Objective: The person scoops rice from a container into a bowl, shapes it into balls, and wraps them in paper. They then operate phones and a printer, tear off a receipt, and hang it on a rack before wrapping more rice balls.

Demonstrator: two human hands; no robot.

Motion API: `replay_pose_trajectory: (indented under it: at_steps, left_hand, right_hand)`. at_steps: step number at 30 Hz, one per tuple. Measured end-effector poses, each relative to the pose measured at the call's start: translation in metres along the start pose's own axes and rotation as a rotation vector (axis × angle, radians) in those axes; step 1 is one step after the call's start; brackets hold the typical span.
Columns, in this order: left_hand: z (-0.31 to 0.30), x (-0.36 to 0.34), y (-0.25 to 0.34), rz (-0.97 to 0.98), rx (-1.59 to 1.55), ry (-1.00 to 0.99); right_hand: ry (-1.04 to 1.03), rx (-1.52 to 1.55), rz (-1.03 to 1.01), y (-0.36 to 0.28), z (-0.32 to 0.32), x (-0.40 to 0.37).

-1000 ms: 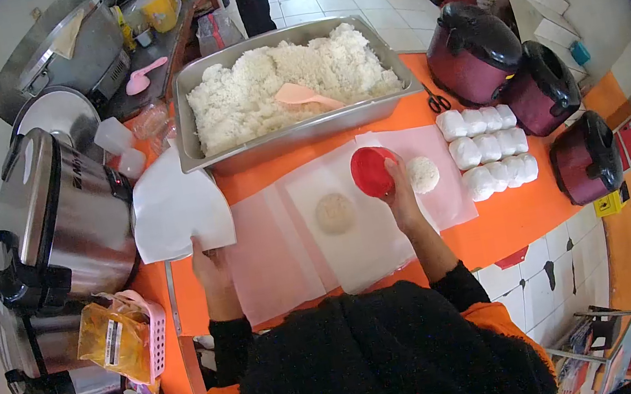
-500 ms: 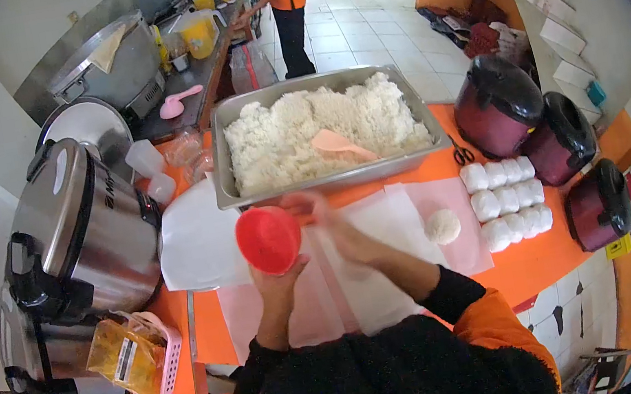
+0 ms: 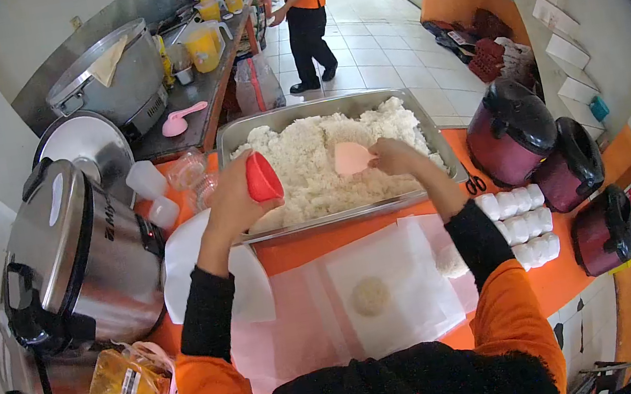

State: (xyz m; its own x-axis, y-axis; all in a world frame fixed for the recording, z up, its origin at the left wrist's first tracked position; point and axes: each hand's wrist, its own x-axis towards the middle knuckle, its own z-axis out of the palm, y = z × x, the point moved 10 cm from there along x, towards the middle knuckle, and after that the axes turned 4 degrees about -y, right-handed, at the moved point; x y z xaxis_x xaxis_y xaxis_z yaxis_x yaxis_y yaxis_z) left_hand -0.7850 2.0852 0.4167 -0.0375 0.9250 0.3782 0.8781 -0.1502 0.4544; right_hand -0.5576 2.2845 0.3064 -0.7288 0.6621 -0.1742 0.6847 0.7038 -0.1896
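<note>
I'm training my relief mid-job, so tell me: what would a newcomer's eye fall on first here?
First, the big metal tray heaped with white rice, on the far part of the orange table. Next, the red bowl in the left hand at the tray's left side, and the pink paddle in the right hand at the rice. White bundles lie in rows at right.
</note>
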Motion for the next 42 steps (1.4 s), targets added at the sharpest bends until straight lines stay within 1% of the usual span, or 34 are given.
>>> replay_pose_trajectory:
  at_steps: [1, 2, 5, 8, 11, 14, 17, 20, 23, 26, 29, 33, 35, 38, 40, 41, 42]
  left_hand:
    - [0.016, 0.012, -0.011, -0.018, 0.019, -0.118]
    - [0.034, 0.020, -0.022, -0.034, 0.039, -0.235]
    - [0.085, 0.029, -0.037, -0.003, 0.039, -0.534]
    - [0.101, 0.030, -0.029, 0.020, 0.016, -0.607]
    - [0.107, 0.030, -0.028, 0.019, 0.014, -0.558]
    - [0.116, 0.032, -0.028, -0.019, 0.058, -0.555]
    - [0.118, 0.034, -0.025, -0.020, 0.035, -0.495]
    - [0.119, 0.033, -0.022, -0.048, 0.036, -0.490]
    - [0.120, 0.030, -0.015, -0.101, 0.067, -0.508]
    - [0.118, 0.029, -0.011, -0.099, 0.035, -0.461]
    - [0.117, 0.026, -0.010, -0.067, -0.009, -0.417]
    - [0.121, 0.026, -0.023, -0.123, 0.031, -0.404]
    - [0.122, 0.028, -0.028, -0.164, 0.015, -0.389]
    - [0.101, 0.034, -0.026, -0.117, 0.012, -0.249]
    - [0.095, 0.044, -0.026, -0.114, 0.147, -0.184]
    - [0.092, 0.049, -0.027, -0.112, 0.212, -0.148]
    - [0.100, 0.052, -0.031, -0.090, 0.216, -0.183]
  right_hand:
    - [-0.054, -0.017, -0.010, -0.004, -0.019, -0.011]
    - [-0.200, 0.042, 0.037, -0.011, -0.031, -0.024]
    - [-0.556, -0.039, 0.077, -0.024, -0.019, -0.043]
    - [-0.290, -0.181, 0.097, -0.043, -0.010, -0.037]
    - [-0.231, -0.060, 0.140, -0.053, -0.005, -0.032]
    - [-0.187, -0.051, 0.180, -0.070, -0.001, -0.025]
    - [-0.169, -0.021, 0.186, -0.094, -0.008, -0.027]
    - [-0.033, 0.020, 0.136, -0.106, -0.006, -0.030]
    - [-0.014, 0.044, 0.153, -0.114, -0.003, -0.034]
    - [0.103, 0.048, 0.100, -0.127, -0.010, -0.041]
    - [0.076, 0.060, 0.059, -0.142, -0.010, -0.042]
    - [0.066, 0.065, 0.086, -0.153, -0.017, -0.039]
    - [0.093, 0.055, 0.100, -0.149, -0.018, -0.033]
    - [0.267, 0.172, 0.000, -0.126, -0.053, -0.040]
    - [0.123, 0.231, 0.093, -0.094, -0.058, -0.034]
    - [0.162, 0.167, 0.137, -0.071, -0.059, -0.031]
    - [0.201, 0.102, 0.183, -0.046, -0.055, -0.025]
